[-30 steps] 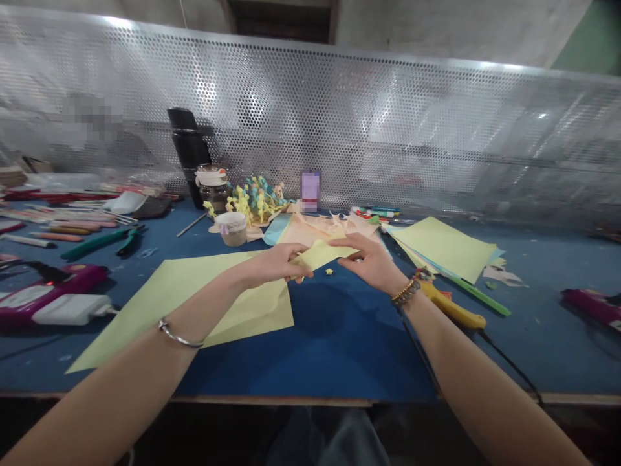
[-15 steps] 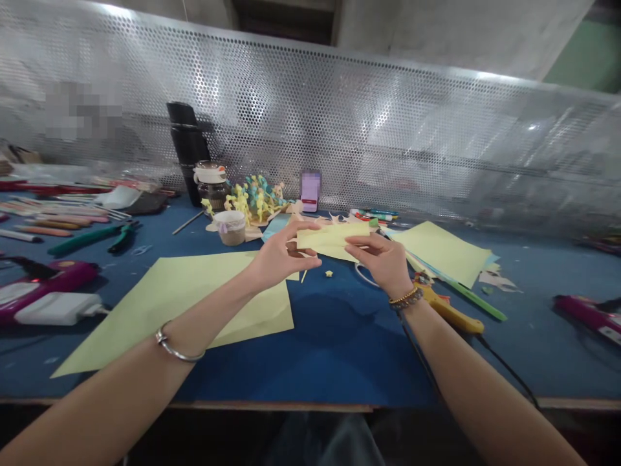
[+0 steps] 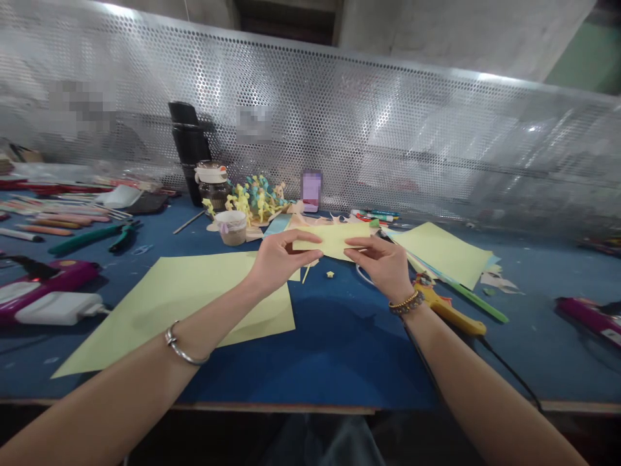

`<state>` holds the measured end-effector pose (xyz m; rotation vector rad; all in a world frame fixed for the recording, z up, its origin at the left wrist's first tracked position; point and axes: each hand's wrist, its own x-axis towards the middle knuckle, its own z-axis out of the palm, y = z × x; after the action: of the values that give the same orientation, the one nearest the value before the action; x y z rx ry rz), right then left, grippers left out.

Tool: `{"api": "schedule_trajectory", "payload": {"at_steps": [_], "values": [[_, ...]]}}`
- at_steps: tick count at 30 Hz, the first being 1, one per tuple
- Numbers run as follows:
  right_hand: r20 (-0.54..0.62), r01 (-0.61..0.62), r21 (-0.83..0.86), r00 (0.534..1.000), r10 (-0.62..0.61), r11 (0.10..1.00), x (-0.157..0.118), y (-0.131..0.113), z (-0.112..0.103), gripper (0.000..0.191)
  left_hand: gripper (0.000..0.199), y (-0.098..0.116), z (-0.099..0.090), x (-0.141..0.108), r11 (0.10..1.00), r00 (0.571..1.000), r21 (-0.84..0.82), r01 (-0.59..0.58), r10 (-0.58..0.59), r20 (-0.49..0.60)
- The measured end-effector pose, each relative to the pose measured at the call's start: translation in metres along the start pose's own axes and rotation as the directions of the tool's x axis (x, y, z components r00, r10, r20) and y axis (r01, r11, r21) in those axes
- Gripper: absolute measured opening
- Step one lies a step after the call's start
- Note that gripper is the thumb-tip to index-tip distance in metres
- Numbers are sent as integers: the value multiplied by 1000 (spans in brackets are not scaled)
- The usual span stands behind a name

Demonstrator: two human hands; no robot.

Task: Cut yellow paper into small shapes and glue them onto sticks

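Note:
Between my two hands a small piece of pale yellow paper [image 3: 334,239] is held up above the blue table. My left hand [image 3: 281,259] pinches its left end between thumb and fingers. At the right end, my right hand [image 3: 381,262] has it pinched the same way. Just below the paper lies a tiny yellow paper star [image 3: 330,274], with a thin yellow strip [image 3: 306,274] to its left. A large yellow sheet [image 3: 169,304] lies flat under my left forearm. Beside my right wrist rests a yellow-handled glue gun [image 3: 451,312] with a black cord.
Paper flowers [image 3: 257,197] stand behind a small paper cup [image 3: 231,228]. A jar [image 3: 213,184], a black bottle [image 3: 189,145] and a phone [image 3: 311,189] stand farther back. Green-handled pliers [image 3: 92,238] and purple power strips [image 3: 72,275] lie leftward; a green-handled tool [image 3: 480,301] and yellow sheets [image 3: 441,252] are rightward.
My left hand has closed its thumb and fingers onto the paper's left end, where they were spread apart before. My right hand keeps its pinch, nearly in the same place.

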<state>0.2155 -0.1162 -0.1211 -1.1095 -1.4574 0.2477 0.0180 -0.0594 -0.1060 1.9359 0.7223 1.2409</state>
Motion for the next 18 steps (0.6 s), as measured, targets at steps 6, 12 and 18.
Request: {"api": "schedule_trajectory", "payload": {"at_steps": [6,12,18], "values": [[-25,10,-2,1000,-10,1000,0,-3,0,12,23,-4,0,1,998,999,-50,-45,44,-10],[-4,7,14,1000,-7,1000,0,-2,-1,16,22,-4,0,1,994,999,-92,-53,53,-4],[43,8,-14,999,-7,1000,-1,-8,-2,19,24,-4,-2,3,1000,999,-29,-1,0,-43]]}}
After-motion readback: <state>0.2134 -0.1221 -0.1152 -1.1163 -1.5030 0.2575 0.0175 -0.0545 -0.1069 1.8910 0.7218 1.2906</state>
